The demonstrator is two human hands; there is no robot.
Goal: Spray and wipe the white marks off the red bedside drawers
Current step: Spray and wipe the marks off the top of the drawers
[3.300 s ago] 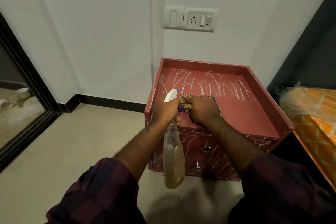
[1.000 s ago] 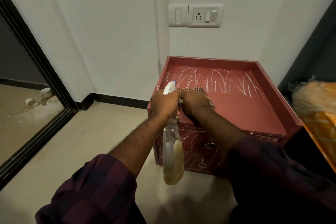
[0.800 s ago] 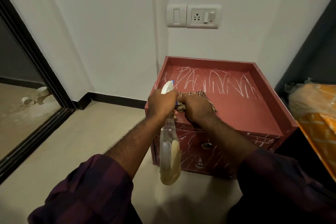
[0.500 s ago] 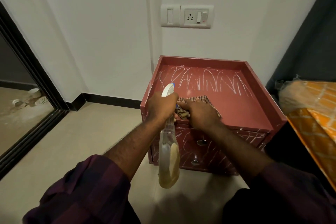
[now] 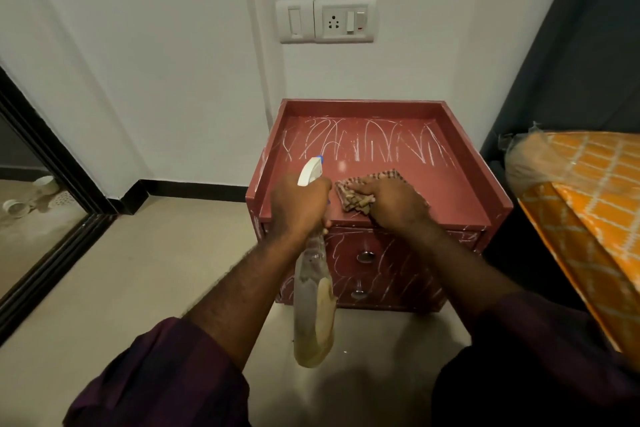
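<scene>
Red bedside drawers (image 5: 450, 191) stand on the pale floor (image 5: 138, 270) against a white wall (image 5: 173, 62), with a bed (image 5: 595, 204) in an orange patterned cover close on one side. Their top is a shallow tray: a raised rim runs along the back and both sides, and the front is open. White marks (image 5: 374, 146), looping scribbles, cover the back half of this surface; the near half looks plain red. More white strokes cross the two drawer fronts. Both drawers are shut, each with a round metal knob (image 5: 365, 256), so what they hold cannot be told.

The left hand (image 5: 298, 208) grips a spray bottle (image 5: 313, 305) by the neck at the front left corner of the surface, its fingers wrapped round just below the white trigger head. The head, with a blue tip, points up and away towards the scribbles. The clear body hangs down in front of the drawers, and a pale yellowish liquid (image 5: 322, 322) fills its lower part only.

The right hand (image 5: 394, 204) lies on a checked brown cloth (image 5: 360, 199) near the front edge of the surface, just beside the left hand. Its fingers (image 5: 358, 188) are bent over the bunched fabric and hold it against the wood. A flatter corner of the cloth spreads out beyond the knuckles.

Dark purple sleeves (image 5: 156, 374) cover the upper forearms. A switch and socket plate (image 5: 327, 20) sits on the wall above.
</scene>
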